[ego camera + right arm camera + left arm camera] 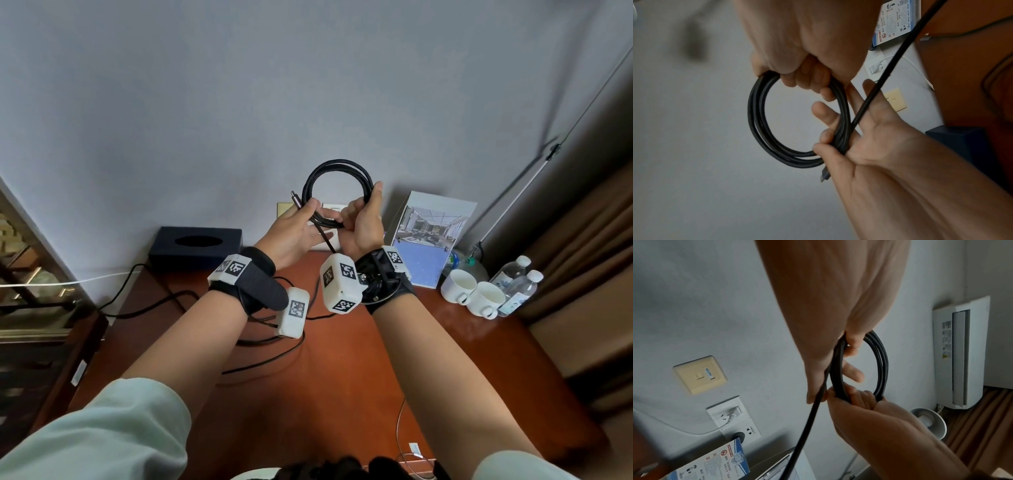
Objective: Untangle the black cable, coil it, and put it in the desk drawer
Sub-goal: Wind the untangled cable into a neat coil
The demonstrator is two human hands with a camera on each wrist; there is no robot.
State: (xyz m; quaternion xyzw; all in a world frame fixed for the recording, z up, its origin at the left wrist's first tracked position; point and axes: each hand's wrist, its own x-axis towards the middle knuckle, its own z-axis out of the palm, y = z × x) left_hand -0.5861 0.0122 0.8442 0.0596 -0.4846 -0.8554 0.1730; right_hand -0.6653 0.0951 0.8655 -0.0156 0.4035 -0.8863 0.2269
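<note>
The black cable is wound into a round coil of several loops, held up in front of the wall above the desk. My left hand pinches the coil's left side under its thumb, fingers mostly straight; the metal plug end sticks up past that thumb. My right hand grips the coil's right side with curled fingers. In the right wrist view the coil hangs between both hands, and a loose strand runs off toward the desk. The left wrist view shows that strand crossing my left palm. No drawer is in view.
A dark tissue box stands at the desk's back left and a photo stand at the back right. Two white cups and water bottles sit beside it. Other thin cables trail over the desk. Wall sockets lie behind.
</note>
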